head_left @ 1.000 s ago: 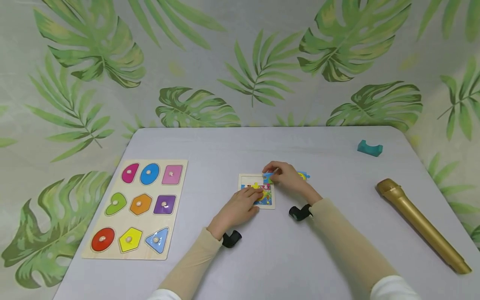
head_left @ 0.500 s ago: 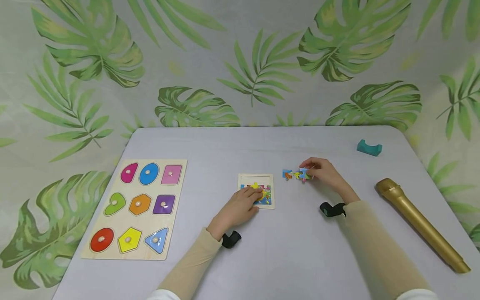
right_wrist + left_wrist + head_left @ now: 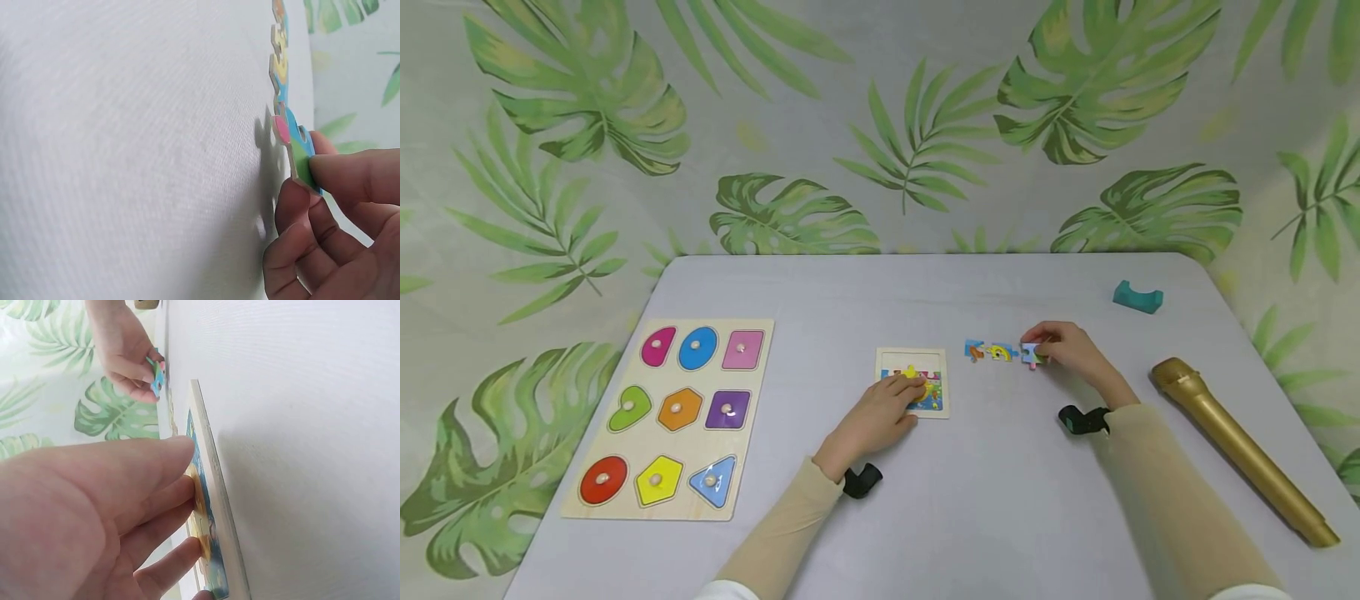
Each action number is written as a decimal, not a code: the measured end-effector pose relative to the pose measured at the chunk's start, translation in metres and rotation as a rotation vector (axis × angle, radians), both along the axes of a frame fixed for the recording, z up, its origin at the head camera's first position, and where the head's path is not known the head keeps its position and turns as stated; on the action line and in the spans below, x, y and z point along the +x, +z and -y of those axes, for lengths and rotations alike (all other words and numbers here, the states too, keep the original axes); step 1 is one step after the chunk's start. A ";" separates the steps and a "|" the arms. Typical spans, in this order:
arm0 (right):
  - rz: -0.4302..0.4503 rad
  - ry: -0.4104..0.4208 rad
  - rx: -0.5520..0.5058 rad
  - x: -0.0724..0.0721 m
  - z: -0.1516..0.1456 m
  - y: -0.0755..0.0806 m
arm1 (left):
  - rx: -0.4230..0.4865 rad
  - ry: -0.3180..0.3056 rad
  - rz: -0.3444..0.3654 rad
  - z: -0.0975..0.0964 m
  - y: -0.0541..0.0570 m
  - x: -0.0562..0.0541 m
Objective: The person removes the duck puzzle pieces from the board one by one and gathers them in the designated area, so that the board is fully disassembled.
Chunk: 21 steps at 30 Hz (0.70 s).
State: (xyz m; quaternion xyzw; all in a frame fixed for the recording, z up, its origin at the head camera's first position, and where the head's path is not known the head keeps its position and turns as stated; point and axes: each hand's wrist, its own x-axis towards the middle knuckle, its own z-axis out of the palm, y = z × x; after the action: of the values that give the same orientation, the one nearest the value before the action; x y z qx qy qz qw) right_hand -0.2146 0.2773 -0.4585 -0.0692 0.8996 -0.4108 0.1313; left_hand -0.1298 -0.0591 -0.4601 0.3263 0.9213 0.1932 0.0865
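Note:
A small jigsaw puzzle in a pale wooden frame [image 3: 945,383] lies at mid-table. Its lower part is filled with colorful pieces, while bare board shows along its top. My left hand [image 3: 880,408] rests on it, the fingertips [image 3: 190,487] pressing on the picture and hiding part of it. To the right, my right hand [image 3: 1067,354] pinches a puzzle piece [image 3: 300,147] between thumb and fingers. It is blue and green with a pink knob, tilted close over the tabletop. Just left of that piece lie two more, one blue and orange [image 3: 973,349] and one with yellow [image 3: 1001,351].
At the left lies a wooden shape board [image 3: 692,433] with several knobbed colored shapes. A gold microphone [image 3: 1240,450] lies along the right side, and a teal block with a curved notch [image 3: 1138,297] is at the back right. A leaf-print cloth [image 3: 925,125] hangs behind the table.
My right hand has moved right from the frame, carrying the puzzle piece past the two loose ones. My left hand has stayed on the puzzle.

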 end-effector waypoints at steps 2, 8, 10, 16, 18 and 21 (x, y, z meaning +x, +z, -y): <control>-0.013 0.004 0.019 0.000 0.002 0.000 | 0.004 -0.004 -0.003 0.000 -0.001 0.000; -0.079 0.001 0.130 0.000 0.007 -0.003 | 0.003 -0.018 0.008 0.002 -0.003 -0.002; -0.101 0.001 0.171 0.000 0.009 -0.005 | 0.003 -0.023 0.019 0.003 -0.003 -0.002; -0.147 0.026 0.275 0.001 0.014 -0.003 | 0.030 -0.026 0.062 0.006 -0.003 -0.002; -0.161 0.033 0.312 0.002 0.015 -0.001 | 0.040 -0.017 0.071 0.007 -0.004 -0.002; -0.179 0.036 0.341 0.004 0.017 0.002 | 0.051 -0.004 0.078 0.008 -0.004 -0.001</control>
State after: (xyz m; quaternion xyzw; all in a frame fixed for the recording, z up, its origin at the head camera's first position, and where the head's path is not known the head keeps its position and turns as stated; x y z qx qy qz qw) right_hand -0.2108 0.2600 -0.4569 -0.0984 0.9629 -0.2420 0.0678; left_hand -0.1311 -0.0667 -0.4645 0.3225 0.9112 0.2291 0.1146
